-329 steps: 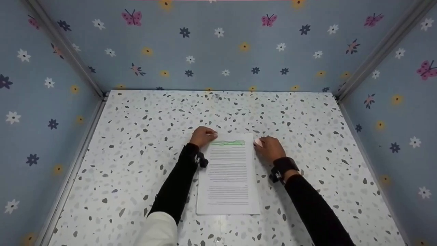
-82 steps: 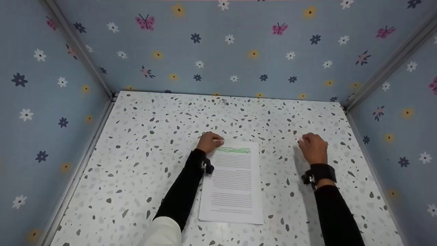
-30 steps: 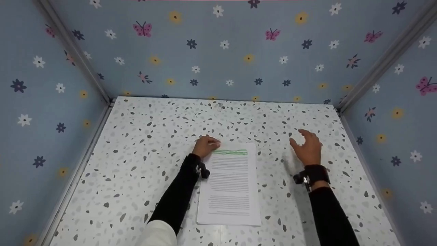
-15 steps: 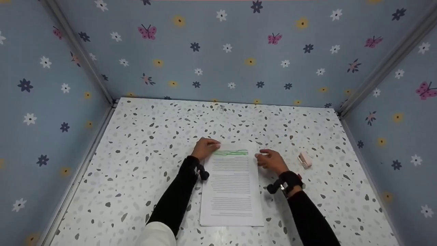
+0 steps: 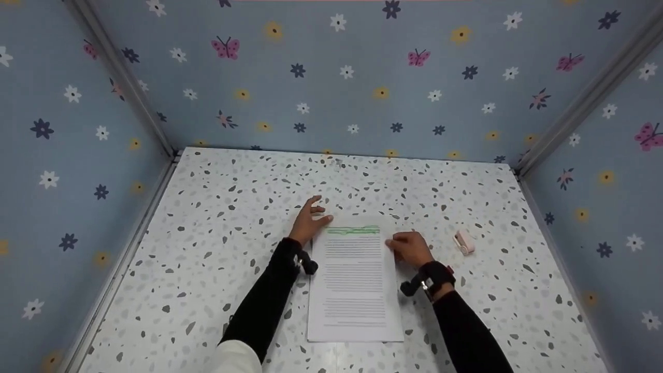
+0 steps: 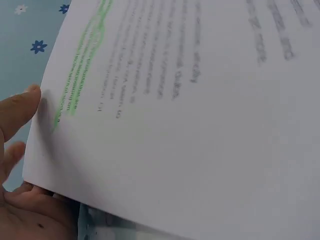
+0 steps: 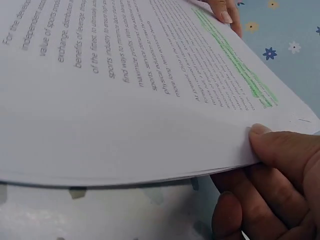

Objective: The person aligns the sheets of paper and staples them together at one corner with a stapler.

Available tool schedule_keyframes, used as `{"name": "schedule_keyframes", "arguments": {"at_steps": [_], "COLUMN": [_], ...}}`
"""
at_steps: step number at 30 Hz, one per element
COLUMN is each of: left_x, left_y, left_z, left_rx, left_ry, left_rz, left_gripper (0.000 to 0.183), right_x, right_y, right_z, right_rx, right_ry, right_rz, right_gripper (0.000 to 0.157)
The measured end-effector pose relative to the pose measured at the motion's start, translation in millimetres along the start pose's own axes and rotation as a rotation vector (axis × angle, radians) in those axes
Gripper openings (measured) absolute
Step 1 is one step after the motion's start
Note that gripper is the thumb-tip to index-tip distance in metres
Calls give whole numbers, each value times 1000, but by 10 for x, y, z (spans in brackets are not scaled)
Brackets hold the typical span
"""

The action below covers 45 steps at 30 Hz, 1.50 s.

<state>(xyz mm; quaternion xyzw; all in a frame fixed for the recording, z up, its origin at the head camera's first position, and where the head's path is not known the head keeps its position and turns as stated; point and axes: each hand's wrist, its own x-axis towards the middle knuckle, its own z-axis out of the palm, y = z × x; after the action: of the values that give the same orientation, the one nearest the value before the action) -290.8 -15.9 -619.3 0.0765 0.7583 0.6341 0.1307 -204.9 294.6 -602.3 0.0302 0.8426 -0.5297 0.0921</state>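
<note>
A stack of printed paper sheets [image 5: 355, 290], with green highlighted lines near its top, lies between my hands. My right hand [image 5: 412, 247] pinches its right edge near the upper corner; in the right wrist view the thumb [image 7: 280, 147] lies on top and the fingers curl underneath. A staple [image 7: 304, 120] shows near the top corner there. At the upper left corner, my left hand [image 5: 310, 224] has its fingers spread apart, thumb close to the sheets. A small pale pink stapler [image 5: 464, 242] rests on the table, right of my right hand.
The white speckled table [image 5: 228, 207] is bounded by a blue flowered wall [image 5: 321, 57] at the back and matching panels at both sides. Dark wrist cameras [image 5: 309, 266] sit on the wrists.
The right hand, earlier holding the stapler at the sheets' upper right, has left it on the table and come back to pinch the paper's right edge. The left fingers have spread from the corner.
</note>
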Motion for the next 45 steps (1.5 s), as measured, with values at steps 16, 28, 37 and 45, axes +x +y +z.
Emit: {"name": "schedule_keyframes", "arguments": {"at_steps": [16, 28, 37, 45], "left_x": [-221, -114, -50, 7], "left_y": [80, 179, 43, 36], "left_z": [-170, -70, -6, 38], "left_rx": [-72, 127, 300, 383], "left_ry": [-127, 66, 112, 109], "left_rz": [-296, -173, -190, -216], "left_gripper": [18, 19, 20, 21], "right_x": [8, 199, 240, 241], "right_y": [-26, -129, -73, -51], "right_z": [-112, -128, -49, -31], "right_rx": [24, -70, -216, -323], "right_ry": [75, 223, 230, 249], "right_rz": [10, 10, 101, 123], "right_gripper": [24, 17, 23, 26]}}
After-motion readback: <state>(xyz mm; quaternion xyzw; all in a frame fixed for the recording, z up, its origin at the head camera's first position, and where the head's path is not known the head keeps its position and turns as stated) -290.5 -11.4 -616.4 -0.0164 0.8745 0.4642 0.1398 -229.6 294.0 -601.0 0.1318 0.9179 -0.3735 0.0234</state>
